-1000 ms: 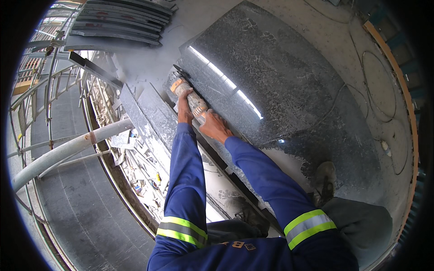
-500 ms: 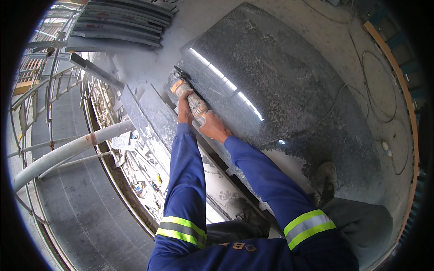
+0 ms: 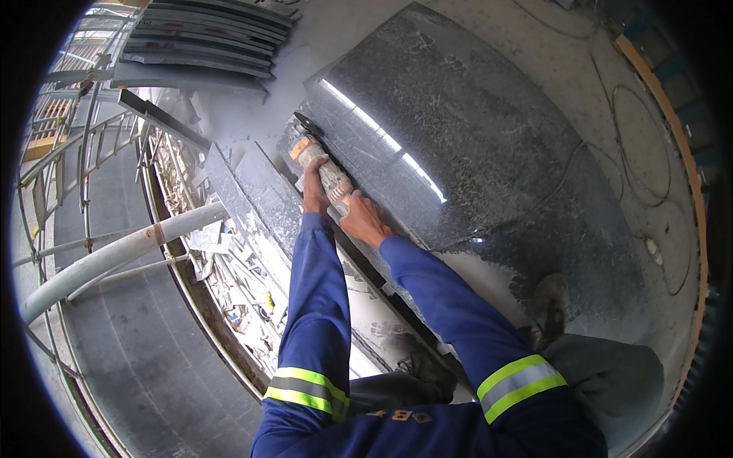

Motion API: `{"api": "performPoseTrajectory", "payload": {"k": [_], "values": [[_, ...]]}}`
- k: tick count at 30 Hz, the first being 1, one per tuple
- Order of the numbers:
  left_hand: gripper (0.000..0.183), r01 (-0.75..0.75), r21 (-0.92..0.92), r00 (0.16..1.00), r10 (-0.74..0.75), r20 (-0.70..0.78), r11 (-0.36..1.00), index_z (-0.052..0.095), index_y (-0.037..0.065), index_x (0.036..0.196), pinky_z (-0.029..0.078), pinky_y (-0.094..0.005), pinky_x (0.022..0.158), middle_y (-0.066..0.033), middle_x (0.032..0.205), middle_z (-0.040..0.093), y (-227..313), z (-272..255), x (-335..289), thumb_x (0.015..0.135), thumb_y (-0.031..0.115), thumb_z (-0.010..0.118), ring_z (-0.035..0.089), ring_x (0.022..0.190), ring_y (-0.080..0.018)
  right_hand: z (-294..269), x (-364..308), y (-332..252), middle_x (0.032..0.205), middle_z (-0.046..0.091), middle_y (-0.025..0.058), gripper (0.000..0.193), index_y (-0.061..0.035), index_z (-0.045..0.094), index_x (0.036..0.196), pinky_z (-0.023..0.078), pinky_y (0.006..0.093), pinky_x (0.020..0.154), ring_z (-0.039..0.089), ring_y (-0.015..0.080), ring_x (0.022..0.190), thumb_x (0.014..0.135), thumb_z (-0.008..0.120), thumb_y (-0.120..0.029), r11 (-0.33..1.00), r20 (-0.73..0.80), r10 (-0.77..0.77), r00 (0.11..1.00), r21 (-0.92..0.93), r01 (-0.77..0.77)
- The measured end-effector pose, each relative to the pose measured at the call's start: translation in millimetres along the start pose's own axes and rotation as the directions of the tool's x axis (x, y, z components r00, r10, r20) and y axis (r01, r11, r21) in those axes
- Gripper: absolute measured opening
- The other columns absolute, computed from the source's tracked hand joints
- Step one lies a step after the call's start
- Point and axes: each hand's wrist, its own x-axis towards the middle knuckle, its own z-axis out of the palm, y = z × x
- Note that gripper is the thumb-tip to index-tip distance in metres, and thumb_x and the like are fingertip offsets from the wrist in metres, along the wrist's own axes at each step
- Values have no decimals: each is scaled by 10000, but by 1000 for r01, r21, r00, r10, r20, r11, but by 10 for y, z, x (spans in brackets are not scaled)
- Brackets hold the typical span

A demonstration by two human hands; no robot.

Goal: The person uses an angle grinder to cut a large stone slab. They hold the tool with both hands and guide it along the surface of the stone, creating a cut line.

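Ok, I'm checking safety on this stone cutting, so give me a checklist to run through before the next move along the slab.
1. Both hands on the grinder: ok, left hand at the front, right hand at the rear.
2. Disc on the slab edge: ok, at its left edge.
3. Gloves: not ok, both hands bare.
4. Cable away from the disc: ok, it trails across the slab behind the hands.
5. Dust: not ok, a grey cloud around the disc.
6. Disc guard: cannot tell.

It was a dusty stone-cutting site: a large polished granite slab [image 3: 473, 145] lay flat, cut slabs [image 3: 202, 34] were stacked nearby, and metal scaffold pipes [image 3: 114, 256] ran alongside.
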Motion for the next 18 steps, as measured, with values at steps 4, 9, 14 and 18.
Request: {"api": "performPoseTrajectory", "payload": {"k": [4,9,14,18], "values": [[300,8,19,1000,-8,-28,1000,552,66,995,566,-422,538,-93,716,605,-14,-48,73,792,247,679,625,559,-262,-66,-82,-31,1246,603,310,636,92,427,1342,438,492,1036,606,428,1171,809,666,-160,1000,9,19,1000,11,-19],[288,14,8,1000,-14,-14,1000,561,62,979,564,-410,544,-93,726,592,26,-51,79,795,250,679,618,556,-255,-153,-24,-77,1318,566,297,736,100,348,1434,335,552,1122,532,431,1272,815,666,-142,998,136,31,990,59,-39],[278,-9,10,1000,9,-20,1000,564,59,972,560,-405,529,-96,721,597,-42,32,28,801,251,670,622,554,-255,-87,-34,30,1314,566,305,717,117,369,1414,357,540,1111,543,432,1260,808,664,-128,996,87,54,995,62,-60],[289,8,18,1000,-8,-30,1000,565,55,984,561,-407,529,-96,718,599,3,-11,56,799,249,673,625,557,-255,-123,-25,-38,1319,562,305,715,120,372,1415,378,541,1093,562,424,1241,805,659,-118,996,98,47,994,72,-54]]}}
